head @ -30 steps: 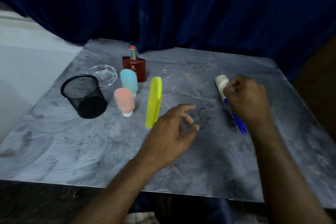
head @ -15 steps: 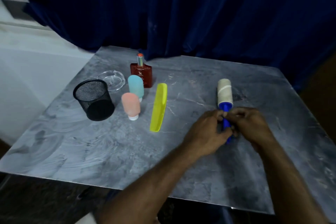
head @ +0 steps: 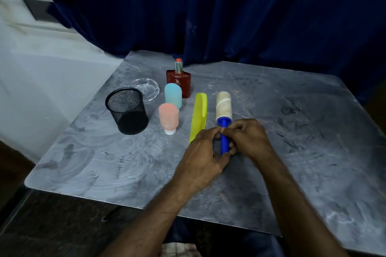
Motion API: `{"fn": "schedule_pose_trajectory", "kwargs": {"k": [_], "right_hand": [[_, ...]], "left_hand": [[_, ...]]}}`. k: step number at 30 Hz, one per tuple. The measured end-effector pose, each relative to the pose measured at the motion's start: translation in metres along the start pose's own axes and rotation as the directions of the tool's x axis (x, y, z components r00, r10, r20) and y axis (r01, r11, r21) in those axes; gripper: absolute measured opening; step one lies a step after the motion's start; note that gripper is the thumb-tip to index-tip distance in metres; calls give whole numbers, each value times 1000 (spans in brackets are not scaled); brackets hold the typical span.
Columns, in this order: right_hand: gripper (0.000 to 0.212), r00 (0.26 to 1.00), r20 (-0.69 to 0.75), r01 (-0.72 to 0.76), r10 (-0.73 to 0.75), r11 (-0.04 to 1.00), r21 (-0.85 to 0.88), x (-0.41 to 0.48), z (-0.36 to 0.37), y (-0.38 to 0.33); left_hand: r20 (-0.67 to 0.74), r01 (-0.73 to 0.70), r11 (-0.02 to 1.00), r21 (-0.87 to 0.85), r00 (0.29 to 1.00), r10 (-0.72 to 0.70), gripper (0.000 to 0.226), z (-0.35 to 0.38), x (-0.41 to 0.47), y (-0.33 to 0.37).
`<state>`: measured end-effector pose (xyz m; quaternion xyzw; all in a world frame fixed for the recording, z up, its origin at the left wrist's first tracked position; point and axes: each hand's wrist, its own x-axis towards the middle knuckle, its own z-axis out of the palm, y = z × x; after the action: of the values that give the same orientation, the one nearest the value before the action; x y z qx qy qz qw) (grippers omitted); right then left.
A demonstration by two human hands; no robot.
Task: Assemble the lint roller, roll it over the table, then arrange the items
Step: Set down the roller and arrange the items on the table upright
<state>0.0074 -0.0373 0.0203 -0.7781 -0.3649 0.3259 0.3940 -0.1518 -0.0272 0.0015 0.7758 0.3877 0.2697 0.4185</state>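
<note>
The lint roller, a beige sticky roll on a blue handle, lies on the grey marbled table right beside the yellow-green comb, roll pointing away from me. Both hands grip its blue handle: my left hand from the left, my right hand from the right. My fingers hide most of the handle and the comb's near end.
Left of the comb stand a pink travel bottle, a light-blue travel bottle, a red perfume bottle, a clear glass dish and a black mesh cup. A dark blue curtain hangs behind the table.
My left hand joined my right on the blue handle. The lint roller shifted left across the table and now lies next to the comb.
</note>
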Motion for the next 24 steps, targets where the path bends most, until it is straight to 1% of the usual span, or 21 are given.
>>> {"fn": "schedule_pose_trajectory", "kwargs": {"k": [3, 8, 11, 15, 24], "right_hand": [[20, 1000, -16, -10, 9, 998, -59, -1, -2, 2], [27, 998, -41, 34, -43, 980, -196, 1, -4, 4], [32, 996, -59, 47, -63, 968, -246, 2, -5, 3], [37, 996, -57, 46, -64, 961, -273, 0, -7, 2], [43, 997, -63, 38, -55, 967, -250, -7, -15, 3]], "left_hand": [[8, 5, 1000, -23, 1000, -5, 64, 2, -2, 1], [-1, 25, 999, -26, 1000, -25, 66, 2, -2, 4], [-13, 23, 1000, -20, 1000, -24, 68, 1, -1, 6], [-13, 47, 999, -1, 999, -47, 68, -1, 0, 3], [-31, 45, 998, 42, 999, -44, 69, -2, 0, -3]]}}
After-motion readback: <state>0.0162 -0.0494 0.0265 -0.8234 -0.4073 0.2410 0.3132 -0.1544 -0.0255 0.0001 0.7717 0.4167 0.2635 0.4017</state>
